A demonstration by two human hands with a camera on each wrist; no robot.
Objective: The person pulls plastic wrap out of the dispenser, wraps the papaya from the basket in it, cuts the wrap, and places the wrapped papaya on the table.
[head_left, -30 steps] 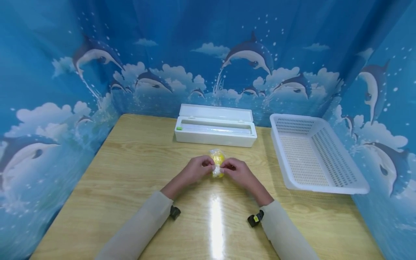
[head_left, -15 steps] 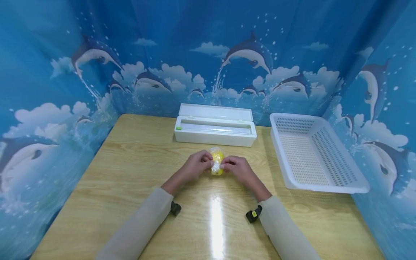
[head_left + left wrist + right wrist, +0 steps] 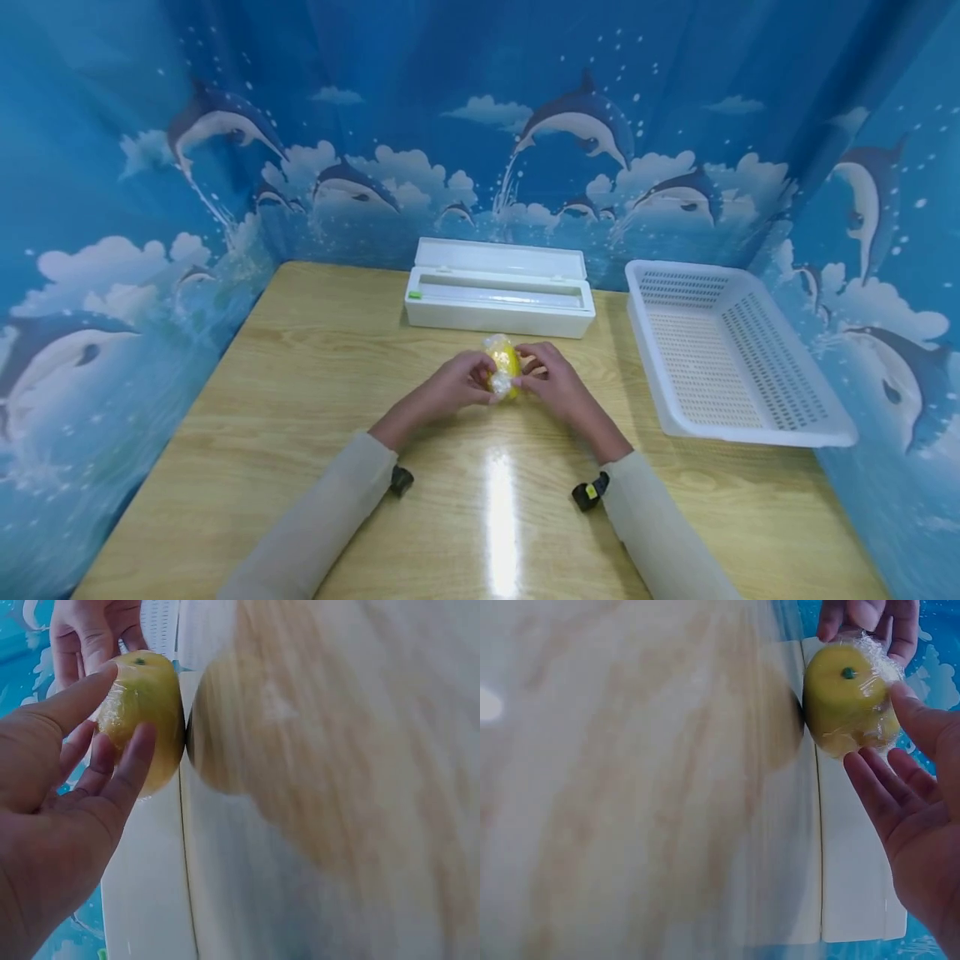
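A yellow fruit (image 3: 507, 358), like a citrus with a green stem end, rests on the wooden table between my hands. Clear cling film (image 3: 889, 671) covers it, bunched and wrinkled on one side. My left hand (image 3: 456, 383) holds the fruit from the left, thumb and fingers bent about it. From the right, my right hand (image 3: 555, 379) holds it between thumb and fingers. Both wrist views show the fruit (image 3: 161, 705) close up, with the opposite hand behind it. Fingers hide part of the film.
Behind the hands stands a long white cling film box (image 3: 498, 317), its lid raised, with a roll (image 3: 498, 296) inside and a green piece at its left end. A white perforated basket (image 3: 660, 400) sits at the right. A dolphin-print curtain (image 3: 420, 100) surrounds the table.
The fruit has turned and tilted slightly, showing more bare yellow on its right. My right fingers have shifted farther up its side, and my left hand has dropped a little lower.
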